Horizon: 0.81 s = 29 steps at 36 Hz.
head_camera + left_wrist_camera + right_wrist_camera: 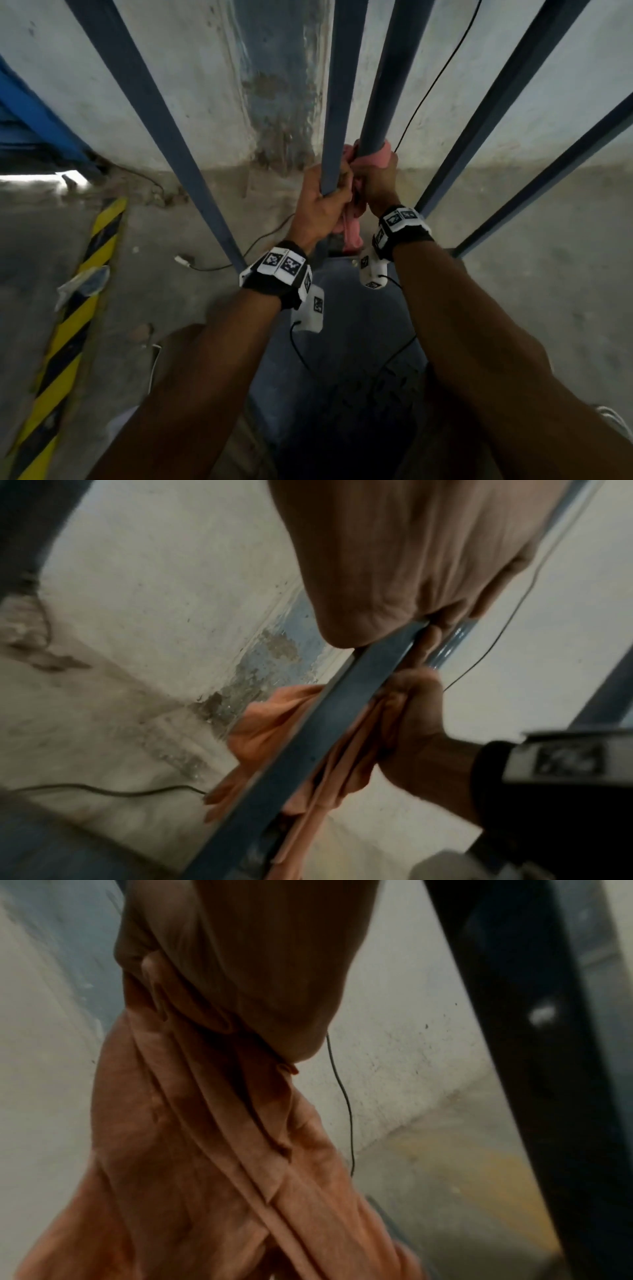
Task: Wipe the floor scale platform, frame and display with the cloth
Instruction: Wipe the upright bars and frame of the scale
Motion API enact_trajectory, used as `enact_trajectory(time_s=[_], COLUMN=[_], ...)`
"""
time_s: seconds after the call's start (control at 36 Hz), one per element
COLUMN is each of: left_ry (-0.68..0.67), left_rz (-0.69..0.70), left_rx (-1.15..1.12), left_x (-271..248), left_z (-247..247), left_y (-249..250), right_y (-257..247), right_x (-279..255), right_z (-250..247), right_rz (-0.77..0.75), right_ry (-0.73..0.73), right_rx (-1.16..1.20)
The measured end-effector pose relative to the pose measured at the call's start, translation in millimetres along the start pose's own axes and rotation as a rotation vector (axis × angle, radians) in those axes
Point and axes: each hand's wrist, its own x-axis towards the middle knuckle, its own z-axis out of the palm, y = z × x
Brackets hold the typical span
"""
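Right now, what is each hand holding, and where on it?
The left hand grips a blue frame bar low down; the right hand holds the pink cloth wrapped around the neighbouring bar.

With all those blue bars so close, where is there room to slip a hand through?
Widest gap: between the far left bar and the square bar that the left hand grips. The two right bars also leave open gaps. Crowded: the square bar and round post, with both hands, the pink cloth and a thin black cable.
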Motion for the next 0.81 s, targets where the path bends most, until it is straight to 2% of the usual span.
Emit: enact_trajectory(time_s=[0.14, 0.25, 0.39, 0.53, 0.61, 0.69, 0.81], left_ry=[0.039, 0.054, 0.053, 0.085, 0.096, 0.090, 0.096], left_rz=[0.037, 0.175, 0.274, 0.226, 0.262, 0.166, 0.055], left_rx=[0.017, 0.051, 0.061, 0.146, 0.194, 0.162, 0.166], left_x=[-1, 0, -5, -10, -15, -14, -10], left_z=[-2, 2, 1, 3, 2, -1, -6], left_y=[-6, -3, -4, 7, 3, -10, -31], right_y=[32, 47, 58, 50, 35, 23, 37], right_x=[-7, -16, -26, -30, -30, -27, -17], right_z=[7, 14, 18, 12, 8, 14, 16], right_rz=[-0.002, -0.022, -0.013, 0.209, 0.101, -0.019, -0.066], right_ry=[0.050, 0.128, 0.149, 0.123, 0.131, 0.191, 0.225], right_rx=[0.067, 0.145, 0.203, 0.082, 0.149, 0.273, 0.190])
